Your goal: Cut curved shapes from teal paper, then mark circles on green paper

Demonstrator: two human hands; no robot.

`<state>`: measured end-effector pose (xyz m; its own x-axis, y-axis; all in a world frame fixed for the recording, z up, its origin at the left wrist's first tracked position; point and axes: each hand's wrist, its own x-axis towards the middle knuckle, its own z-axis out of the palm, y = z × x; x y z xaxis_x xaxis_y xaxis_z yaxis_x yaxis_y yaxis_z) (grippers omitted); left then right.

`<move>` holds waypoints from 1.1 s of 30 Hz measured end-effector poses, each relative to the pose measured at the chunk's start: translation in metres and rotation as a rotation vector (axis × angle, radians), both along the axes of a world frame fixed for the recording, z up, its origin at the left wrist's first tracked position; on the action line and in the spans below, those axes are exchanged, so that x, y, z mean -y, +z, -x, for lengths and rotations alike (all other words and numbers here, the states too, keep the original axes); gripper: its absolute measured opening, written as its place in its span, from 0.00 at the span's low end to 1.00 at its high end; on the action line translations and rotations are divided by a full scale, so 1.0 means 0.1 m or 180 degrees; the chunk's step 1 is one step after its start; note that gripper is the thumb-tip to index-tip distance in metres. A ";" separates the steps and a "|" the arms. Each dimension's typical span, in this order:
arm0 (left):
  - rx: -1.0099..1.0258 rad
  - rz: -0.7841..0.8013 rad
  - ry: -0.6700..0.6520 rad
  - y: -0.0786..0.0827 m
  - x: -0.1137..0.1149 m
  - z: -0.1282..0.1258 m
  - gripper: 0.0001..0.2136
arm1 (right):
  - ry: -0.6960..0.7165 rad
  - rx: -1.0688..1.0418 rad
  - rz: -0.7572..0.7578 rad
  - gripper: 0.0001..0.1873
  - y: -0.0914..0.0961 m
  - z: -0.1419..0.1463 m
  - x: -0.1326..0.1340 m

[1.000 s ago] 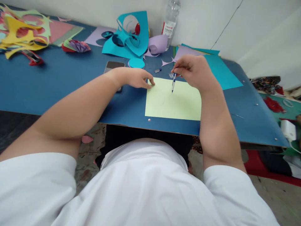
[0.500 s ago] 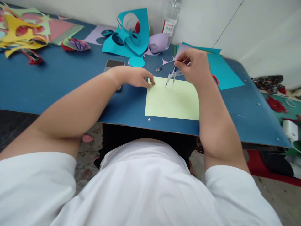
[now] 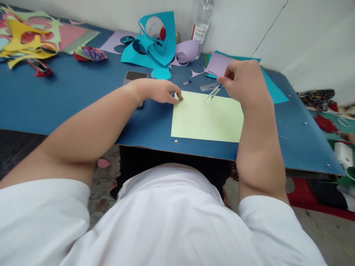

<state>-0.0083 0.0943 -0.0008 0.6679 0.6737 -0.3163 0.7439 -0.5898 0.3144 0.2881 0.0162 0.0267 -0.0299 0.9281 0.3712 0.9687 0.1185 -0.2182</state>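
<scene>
A pale green sheet of paper [image 3: 205, 118] lies near the table's front edge, with a faint curved line drawn on its left part. My left hand [image 3: 163, 91] rests its fingertips on the sheet's upper left corner, fingers apart and holding nothing. Above the sheet's upper right part, my right hand [image 3: 240, 79] pinches the top of a drawing compass [image 3: 215, 91]. The compass legs slant down to the left toward the paper; whether a tip touches it I cannot tell. A clear ruler [image 3: 208, 87] lies just behind the sheet.
A phone [image 3: 135, 75] lies partly under my left forearm. Behind are blue paper circles [image 3: 161, 73], cut blue paper [image 3: 155, 40], a plastic bottle [image 3: 203, 27] and purple sheets [image 3: 219, 63]. Yellow scraps [image 3: 24, 37] and a red-handled tool [image 3: 40, 67] lie far left.
My right hand has moved right with the compass, which now tilts more, its legs pointing left. More of the ruler and purple sheet shows. My left hand has stayed in place.
</scene>
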 end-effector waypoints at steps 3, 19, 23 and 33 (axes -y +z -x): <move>0.0061 0.0034 -0.0013 0.02 0.04 0.01 0.37 | 0.0253 -0.0072 0.0039 0.27 -0.06 -0.07 0.02; 0.0117 0.0028 -0.0015 0.01 0.04 0.02 0.35 | 0.0367 -0.0458 -0.0030 0.28 -0.18 0.27 -0.14; 0.0058 0.0000 0.0013 -0.03 -0.02 0.01 0.35 | 0.0574 -0.0525 -0.0111 0.31 -0.25 0.16 -0.20; 0.0065 0.0014 -0.0027 0.06 0.10 0.01 0.32 | -0.0017 0.0180 0.0259 0.31 -0.04 -0.01 0.01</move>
<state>-0.0095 0.0847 0.0055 0.6798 0.6667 -0.3055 0.7323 -0.5945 0.3320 0.2887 0.0150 0.0227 -0.0437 0.9553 0.2923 0.9803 0.0974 -0.1717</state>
